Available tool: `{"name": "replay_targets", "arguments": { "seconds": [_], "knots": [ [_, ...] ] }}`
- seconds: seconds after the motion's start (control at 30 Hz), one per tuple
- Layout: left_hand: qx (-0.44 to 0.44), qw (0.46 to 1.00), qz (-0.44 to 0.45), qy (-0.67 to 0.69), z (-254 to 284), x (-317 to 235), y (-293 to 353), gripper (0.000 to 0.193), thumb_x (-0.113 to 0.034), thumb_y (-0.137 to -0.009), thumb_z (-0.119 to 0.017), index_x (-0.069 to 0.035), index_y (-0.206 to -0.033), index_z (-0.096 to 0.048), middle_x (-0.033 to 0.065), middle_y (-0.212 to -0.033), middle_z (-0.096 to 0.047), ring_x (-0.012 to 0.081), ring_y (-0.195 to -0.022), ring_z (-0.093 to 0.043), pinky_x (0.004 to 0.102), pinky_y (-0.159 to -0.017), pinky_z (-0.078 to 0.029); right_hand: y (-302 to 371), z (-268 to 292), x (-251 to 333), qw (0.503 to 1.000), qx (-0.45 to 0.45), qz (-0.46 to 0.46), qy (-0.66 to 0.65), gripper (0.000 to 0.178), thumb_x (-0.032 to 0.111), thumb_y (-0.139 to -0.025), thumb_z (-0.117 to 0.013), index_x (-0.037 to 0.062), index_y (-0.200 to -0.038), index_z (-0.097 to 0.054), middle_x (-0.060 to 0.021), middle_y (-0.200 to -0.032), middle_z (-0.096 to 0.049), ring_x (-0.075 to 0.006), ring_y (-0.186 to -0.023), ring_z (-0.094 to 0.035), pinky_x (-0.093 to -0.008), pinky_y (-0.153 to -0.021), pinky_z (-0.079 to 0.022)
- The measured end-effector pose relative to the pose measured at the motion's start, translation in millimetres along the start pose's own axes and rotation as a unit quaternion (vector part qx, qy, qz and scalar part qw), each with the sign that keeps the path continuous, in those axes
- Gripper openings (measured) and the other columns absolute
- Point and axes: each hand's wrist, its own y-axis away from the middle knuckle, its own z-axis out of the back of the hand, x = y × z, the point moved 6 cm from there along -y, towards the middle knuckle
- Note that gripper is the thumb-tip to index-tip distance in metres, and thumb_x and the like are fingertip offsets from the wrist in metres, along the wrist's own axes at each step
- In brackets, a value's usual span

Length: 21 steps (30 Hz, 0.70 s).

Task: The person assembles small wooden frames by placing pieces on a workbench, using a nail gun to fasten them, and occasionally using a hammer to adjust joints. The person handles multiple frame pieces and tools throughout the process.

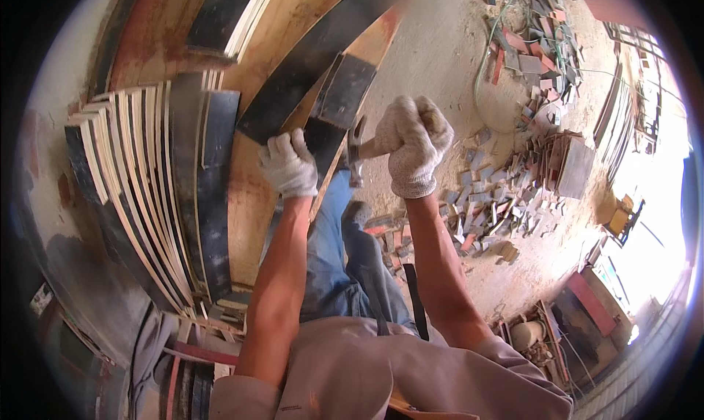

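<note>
My right hand, in a white knitted glove, is closed round the handle of a hammer. The metal head points left, beside the bench edge and a little right of my left hand. My left hand, gloved the same way, has its fingers curled together close to the near end of a long black-faced board. Whatever those fingers pinch, if anything, is too small to make out. Just beyond them, shorter black-faced pieces lie against the long board on the wooden bench top.
On the left stands a row of black-faced plywood strips with pale edges. Another dark board lies at the far end. Across the floor to the right are many scattered offcuts, a pile of panels and a thin hose.
</note>
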Motion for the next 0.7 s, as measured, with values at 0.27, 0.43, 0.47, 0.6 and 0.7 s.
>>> {"name": "replay_targets", "arguments": {
  "seconds": [0.27,0.43,0.47,0.6,0.7],
  "knots": [
    [0.026,0.999,0.008,-0.022,-9,4,3,0.014,-0.027,-0.104,-0.058,-0.014,-0.100,-0.059,0.0077,-0.090,-0.061,0.0342,-0.080,-0.060,0.0515,-0.069,-0.046,9,-25,-61,0.774,0.227,0.044,0.589,0.085,0.043,-0.086,-0.082,0.0018,-0.150,-0.043,-0.0190,-0.097,-0.072,-0.0352,-0.076,-0.073,-0.0433,-0.073,-0.060],
    [0.023,0.999,0.028,-0.013,-6,5,4,0.014,-0.028,-0.103,-0.059,-0.014,-0.099,-0.058,0.0062,-0.089,-0.061,0.0328,-0.079,-0.060,0.0500,-0.068,-0.047,-39,-38,-52,0.626,0.382,0.164,0.660,0.064,0.040,-0.091,-0.073,-0.0035,-0.135,-0.055,-0.0180,-0.089,-0.067,-0.0368,-0.073,-0.071,-0.0472,-0.059,-0.056],
    [0.021,0.999,0.031,-0.013,-4,4,4,0.015,-0.026,-0.105,-0.057,-0.013,-0.098,-0.061,0.0083,-0.088,-0.062,0.0342,-0.076,-0.059,0.0507,-0.067,-0.048,-40,-37,-50,0.583,0.416,0.228,0.660,0.063,0.039,-0.093,-0.071,-0.0032,-0.137,-0.054,-0.0166,-0.089,-0.065,-0.0342,-0.071,-0.070,-0.0444,-0.056,-0.055],
    [0.021,0.999,0.048,-0.008,-4,5,9,0.016,-0.030,-0.103,-0.060,-0.016,-0.098,-0.059,0.0060,-0.086,-0.061,0.0326,-0.078,-0.060,0.0500,-0.067,-0.047,-142,-57,38,0.538,0.330,0.463,0.623,0.029,0.026,-0.095,-0.074,0.0035,-0.112,-0.068,-0.0071,-0.075,-0.065,-0.0190,-0.062,-0.061,-0.0355,-0.052,-0.050],
    [0.022,0.999,0.044,-0.001,-7,7,4,0.016,-0.032,-0.103,-0.061,-0.016,-0.099,-0.059,0.0058,-0.086,-0.062,0.0325,-0.077,-0.061,0.0500,-0.064,-0.046,-185,-29,78,0.701,0.269,0.319,0.578,0.019,0.024,-0.096,-0.076,0.0052,-0.102,-0.076,-0.0006,-0.069,-0.065,-0.0098,-0.059,-0.057,-0.0299,-0.050,-0.046]
  ]
}}
